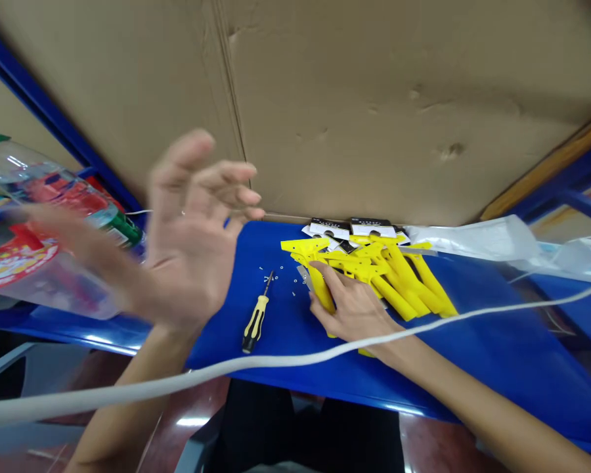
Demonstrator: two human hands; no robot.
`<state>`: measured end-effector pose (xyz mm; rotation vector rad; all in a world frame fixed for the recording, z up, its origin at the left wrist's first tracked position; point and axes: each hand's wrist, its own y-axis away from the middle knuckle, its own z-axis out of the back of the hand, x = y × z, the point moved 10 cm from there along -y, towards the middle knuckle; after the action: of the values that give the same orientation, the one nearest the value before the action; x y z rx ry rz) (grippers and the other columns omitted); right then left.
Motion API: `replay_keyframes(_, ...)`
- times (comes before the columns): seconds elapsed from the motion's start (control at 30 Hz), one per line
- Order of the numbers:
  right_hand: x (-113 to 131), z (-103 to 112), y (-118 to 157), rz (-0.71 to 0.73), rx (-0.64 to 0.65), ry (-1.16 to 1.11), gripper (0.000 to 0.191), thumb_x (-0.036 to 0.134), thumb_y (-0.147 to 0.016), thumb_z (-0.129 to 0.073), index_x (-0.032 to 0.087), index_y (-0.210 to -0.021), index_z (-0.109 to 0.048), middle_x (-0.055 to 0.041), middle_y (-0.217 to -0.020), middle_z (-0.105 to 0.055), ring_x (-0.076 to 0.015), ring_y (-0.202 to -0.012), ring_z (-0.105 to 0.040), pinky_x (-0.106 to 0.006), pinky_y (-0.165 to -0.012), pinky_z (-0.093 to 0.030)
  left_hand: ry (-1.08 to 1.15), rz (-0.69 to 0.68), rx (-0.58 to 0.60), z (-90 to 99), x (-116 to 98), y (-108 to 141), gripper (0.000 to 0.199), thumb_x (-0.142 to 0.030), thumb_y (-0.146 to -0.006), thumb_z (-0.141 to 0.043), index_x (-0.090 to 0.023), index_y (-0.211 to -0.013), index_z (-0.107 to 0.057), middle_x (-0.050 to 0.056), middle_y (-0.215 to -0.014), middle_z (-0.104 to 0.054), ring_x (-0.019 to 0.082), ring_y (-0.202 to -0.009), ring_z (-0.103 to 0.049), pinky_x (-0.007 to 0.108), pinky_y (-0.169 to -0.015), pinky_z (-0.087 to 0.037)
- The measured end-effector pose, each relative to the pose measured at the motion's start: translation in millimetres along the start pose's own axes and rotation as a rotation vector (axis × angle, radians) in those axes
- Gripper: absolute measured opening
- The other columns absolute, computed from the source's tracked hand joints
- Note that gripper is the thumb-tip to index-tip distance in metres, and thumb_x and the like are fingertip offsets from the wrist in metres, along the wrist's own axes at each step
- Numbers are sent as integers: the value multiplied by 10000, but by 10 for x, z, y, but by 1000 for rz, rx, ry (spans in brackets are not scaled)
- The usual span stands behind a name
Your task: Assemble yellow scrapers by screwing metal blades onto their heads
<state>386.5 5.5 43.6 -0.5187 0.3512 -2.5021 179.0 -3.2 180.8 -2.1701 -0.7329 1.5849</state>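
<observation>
Yellow plastic makes up the T-shaped scraper (320,287) just right of the screwdriver (254,325), which lies on the blue tabletop (497,341) with its tip pointing away from the person. The right hand (357,305), right of the screwdriver, has its thumb and index finger closed about that scraper's handle. More yellow scrapers (414,282) lie heaped farther right of the screwdriver. The left hand (192,253) is raised to the left of the screwdriver, blurred, fingers loosely spread, with nothing visible in its grasp. Small screws and nuts (295,281) are scattered near the screwdriver's tip. Black-and-white packets (373,228) sit beyond it to the right; a plastic bottle (64,190) stands tilted in view, well to its left. Nearer the person than the screwdriver, a white cable (295,360) crosses the view.
</observation>
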Motion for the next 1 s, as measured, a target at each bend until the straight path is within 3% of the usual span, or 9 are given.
replay_keyframes(0.07,-34,45,-41,-26,-6,-6,510,354,-1027,-546,175,-1505,-545,-144,-1115,-821,-320,-888,-800,-392,-748,-567,-91,116,65,-40,536,-21,488,-673,-1041,-552,-249,-1219,-716,84,-1220,-739,256,-1182,-694,411,-1050,-557)
replay_keyframes(0.13,-56,109,-107,-43,-36,-22,520,372,-1028,-542,164,-1504,-530,-130,-1044,-822,-299,-811,-784,-375,-710,-541,-204,266,63,21,1082,15,406,-488,-969,-769,-238,-1280,-696,91,-1282,-734,248,-1245,-670,405,-1103,-518)
replay_keyframes(0.27,-18,225,-292,-16,-124,-39,571,414,-1046,-525,132,-1539,-462,-133,-1033,-808,-275,-758,-753,-355,-663,-492,-26,628,240,-218,1809,220,382,-452,-963,-784,-173,-1220,-735,136,-1265,-760,272,-1199,-715,422,-1065,-551)
replay_keyframes(0.37,9,181,-431,30,-89,-97,595,479,-1084,-501,138,-1563,-410,-153,-1120,-795,-273,-791,-748,-359,-674,-491,135,682,286,-429,1863,228,351,-460,-975,-768,-131,-1098,-774,161,-1181,-800,286,-1109,-760,390,-959,-602)
replay_keyframes(0.53,-181,101,-613,37,5,-312,349,416,-1112,-498,188,-1376,-517,-62,-1034,-783,-205,-828,-714,-328,-762,-507,240,536,38,-234,1731,61,217,-352,-1029,-712,-168,-1145,-724,147,-1316,-785,260,-1099,-791,386,-934,-646)
replay_keyframes(0.6,-218,-43,-672,78,155,-163,214,400,-1056,-611,204,-1135,-647,-62,-990,-778,-233,-892,-712,-345,-786,-497,223,487,-25,-116,1683,57,216,-379,-1041,-699,-190,-1146,-705,133,-1332,-782,254,-1072,-802,375,-886,-663)
replay_keyframes(0.7,-245,-335,-681,132,423,51,270,477,-955,-767,217,-894,-727,-79,-992,-793,-290,-971,-726,-379,-814,-493,189,432,-52,-24,1634,82,238,-416,-1033,-713,-205,-1141,-694,116,-1286,-799,239,-1047,-807,344,-866,-666)
replay_keyframes(0.8,-291,-482,-666,70,534,87,320,538,-924,-805,220,-919,-770,-84,-979,-806,-304,-964,-746,-383,-795,-502,177,425,-53,0,1657,117,255,-421,-1020,-730,-205,-1151,-691,110,-1250,-808,236,-1058,-805,335,-880,-665)
replay_keyframes(1.0,-368,-508,-579,-77,555,108,283,481,-964,-774,198,-956,-771,-117,-1016,-816,-324,-973,-770,-384,-754,-515,191,522,-13,-29,1825,216,271,-426,-1014,-737,-187,-1135,-697,120,-1206,-809,255,-1090,-798,351,-885,-668)
